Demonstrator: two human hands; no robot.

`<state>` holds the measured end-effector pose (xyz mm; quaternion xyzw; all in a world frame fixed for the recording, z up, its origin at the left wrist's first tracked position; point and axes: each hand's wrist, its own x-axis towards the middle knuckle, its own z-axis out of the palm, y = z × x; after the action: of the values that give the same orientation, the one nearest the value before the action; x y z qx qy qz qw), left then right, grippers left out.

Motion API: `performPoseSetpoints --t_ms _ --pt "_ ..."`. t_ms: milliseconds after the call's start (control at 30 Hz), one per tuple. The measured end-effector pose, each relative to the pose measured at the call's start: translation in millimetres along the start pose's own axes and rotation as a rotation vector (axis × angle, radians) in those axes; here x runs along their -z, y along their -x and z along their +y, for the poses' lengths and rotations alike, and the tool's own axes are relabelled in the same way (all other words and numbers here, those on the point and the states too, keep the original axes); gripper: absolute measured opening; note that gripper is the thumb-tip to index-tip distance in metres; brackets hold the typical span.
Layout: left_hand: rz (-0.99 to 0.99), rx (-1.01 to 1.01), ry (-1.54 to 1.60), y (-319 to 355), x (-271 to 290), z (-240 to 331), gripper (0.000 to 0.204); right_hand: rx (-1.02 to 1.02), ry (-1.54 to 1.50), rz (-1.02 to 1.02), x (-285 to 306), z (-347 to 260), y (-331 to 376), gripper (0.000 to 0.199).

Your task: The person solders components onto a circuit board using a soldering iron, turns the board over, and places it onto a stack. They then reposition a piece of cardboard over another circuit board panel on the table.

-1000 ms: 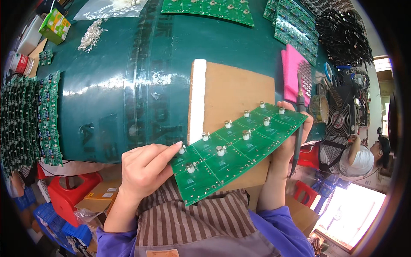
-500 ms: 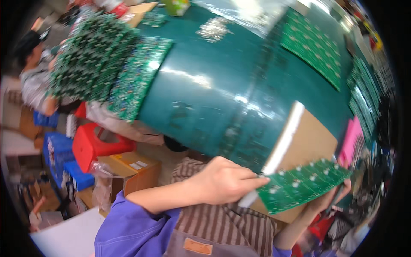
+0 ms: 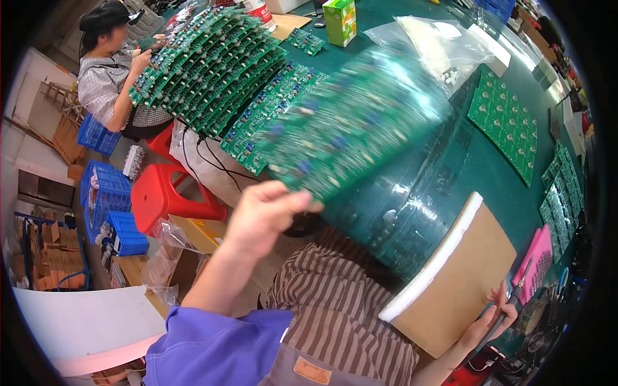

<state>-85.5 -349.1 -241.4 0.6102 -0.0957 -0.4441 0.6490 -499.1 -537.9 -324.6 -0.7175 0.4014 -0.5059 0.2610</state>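
My left hand (image 3: 261, 215) grips the near left edge of a green circuit board panel (image 3: 360, 122), lifted over the table and smeared by motion. Blue and pale parts show on its upward face. Partly behind it, another populated panel (image 3: 254, 135) lies beside a tall stack of circuit boards (image 3: 206, 67). At the lower right, my right hand (image 3: 492, 321) is closed around a slim dark pen-like tool with a thin metal tip, apparently a soldering iron (image 3: 514, 297). That hand rests by the right edge of a brown board (image 3: 454, 276) with a white padded edge.
A green panel (image 3: 505, 125) lies on the teal table mat, with more boards (image 3: 562, 199) to its right. Pink foam (image 3: 535, 264) sits near the iron. A plastic bag (image 3: 431, 55) and a green carton (image 3: 340, 22) stand farther back. A co-worker (image 3: 106, 71) sits at left, near red stools (image 3: 170, 196).
My left hand has swung the panel from over the brown board up and left toward the stack. My right hand no longer touches the panel and keeps the iron. The view has shifted.
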Motion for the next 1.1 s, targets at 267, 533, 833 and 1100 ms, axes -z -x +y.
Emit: performPoseSetpoints --t_ms 267,533,833,1100 --pt "0.294 -0.124 0.159 -10 65 11 0.015 -0.012 -0.007 -0.063 0 1 0 0.017" --pt "0.402 -0.066 -0.093 -11 87 7 0.026 -0.055 -0.081 -0.166 2 -13 10 0.036" --pt "-0.152 -0.003 -0.559 27 20 40 0.068 -0.005 0.396 -0.832 29 -79 18 0.065" --pt "-1.019 -0.77 -0.871 46 -141 15 0.06 -0.066 0.154 -0.808 49 -129 -30 0.053"
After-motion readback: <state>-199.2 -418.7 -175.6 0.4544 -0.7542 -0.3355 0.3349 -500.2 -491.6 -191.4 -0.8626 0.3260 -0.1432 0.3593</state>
